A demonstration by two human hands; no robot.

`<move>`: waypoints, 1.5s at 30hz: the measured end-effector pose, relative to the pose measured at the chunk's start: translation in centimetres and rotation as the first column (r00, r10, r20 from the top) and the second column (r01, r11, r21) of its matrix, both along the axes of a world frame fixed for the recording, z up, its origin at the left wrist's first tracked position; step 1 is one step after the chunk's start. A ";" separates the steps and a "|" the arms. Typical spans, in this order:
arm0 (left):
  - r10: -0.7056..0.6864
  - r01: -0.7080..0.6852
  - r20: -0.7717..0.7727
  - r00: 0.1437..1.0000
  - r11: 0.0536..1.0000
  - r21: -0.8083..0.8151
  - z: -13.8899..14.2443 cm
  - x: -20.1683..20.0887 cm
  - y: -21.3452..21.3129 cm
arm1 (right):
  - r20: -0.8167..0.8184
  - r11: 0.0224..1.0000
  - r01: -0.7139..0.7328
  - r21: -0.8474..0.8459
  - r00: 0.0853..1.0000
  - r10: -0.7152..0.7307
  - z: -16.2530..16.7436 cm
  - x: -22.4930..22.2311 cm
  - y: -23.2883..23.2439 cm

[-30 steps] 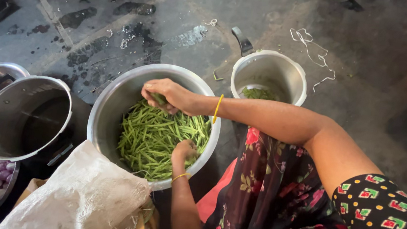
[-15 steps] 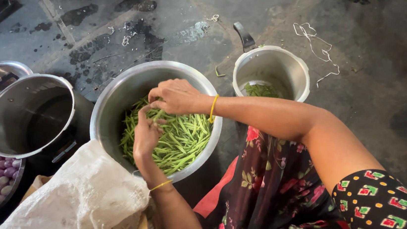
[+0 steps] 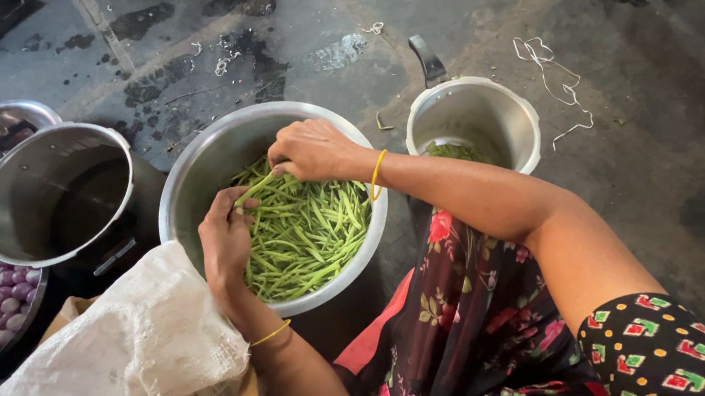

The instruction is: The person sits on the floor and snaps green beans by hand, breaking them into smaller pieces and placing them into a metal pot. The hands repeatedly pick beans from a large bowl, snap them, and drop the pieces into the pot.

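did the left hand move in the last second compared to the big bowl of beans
Yes. The left hand has moved from the middle of the green beans toward the left wall of the large steel bowl, up toward the right hand.

Floor-level cooking spot: steel pots [image 3: 56, 191] on wet concrete floor [image 3: 648, 166].

Soft, even light falls from above — the picture is sharp through the middle, with no motion blur on the fingers [image 3: 241, 205]. Glare streaks the steel bowl [image 3: 200, 166] just left of them and the pot [image 3: 43, 185] further left. The floor [image 3: 653, 124] far to their right darkens — corners dim and slightly stretched.
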State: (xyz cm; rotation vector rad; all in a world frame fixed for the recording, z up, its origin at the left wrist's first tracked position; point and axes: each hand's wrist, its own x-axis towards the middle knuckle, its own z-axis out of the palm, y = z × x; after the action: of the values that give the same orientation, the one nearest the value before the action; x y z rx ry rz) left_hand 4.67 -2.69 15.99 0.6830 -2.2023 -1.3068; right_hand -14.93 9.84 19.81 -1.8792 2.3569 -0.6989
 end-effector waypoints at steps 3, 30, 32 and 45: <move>-0.034 0.019 -0.144 0.989 0.994 -0.104 0.3 -0.8 0.6 | -0.005 0.994 -0.035 -0.102 0.999 0.034 -0.3 0.4 0.0; 0.251 0.616 -0.679 0.690 0.287 0.733 -3.8 -4.4 1.1 | -0.051 0.893 -0.139 -0.429 0.990 0.130 2.9 3.9 0.6; 0.278 0.599 -0.676 0.682 0.316 0.735 -3.9 -5.0 1.2 | 0.005 0.876 -0.112 -0.469 0.992 0.129 2.9 3.9 0.4; 0.452 0.114 -0.478 0.753 0.626 0.772 -4.0 -1.6 -2.5 | 0.005 0.917 -0.031 -0.398 0.999 0.036 4.7 3.3 2.0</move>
State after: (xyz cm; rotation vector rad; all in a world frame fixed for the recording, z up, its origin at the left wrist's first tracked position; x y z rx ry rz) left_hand 3.08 -5.21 11.95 0.5815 -0.9181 -2.0036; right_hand -11.68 11.84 24.51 -2.0395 2.3015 -1.2654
